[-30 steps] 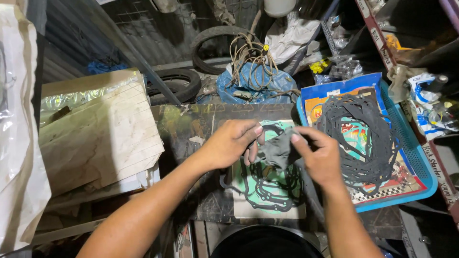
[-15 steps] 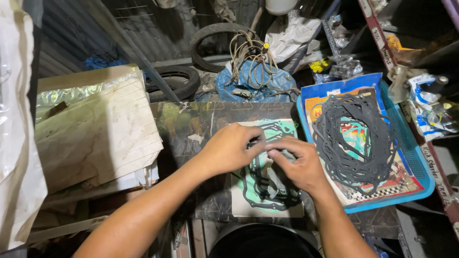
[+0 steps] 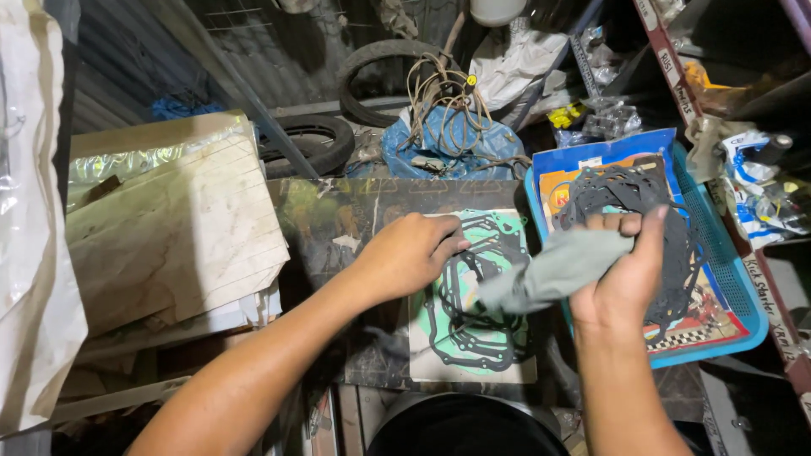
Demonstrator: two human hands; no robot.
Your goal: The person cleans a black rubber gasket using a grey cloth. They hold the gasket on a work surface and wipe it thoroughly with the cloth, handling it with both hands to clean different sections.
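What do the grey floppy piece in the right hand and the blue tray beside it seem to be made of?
The grey floppy piece in the right hand looks like thin, matte gasket paper or fibre sheet: it bends and sags limply. It could be cloth; the picture leaves that open. The blue tray looks like moulded plastic, with a smooth rim and a perforated wall.
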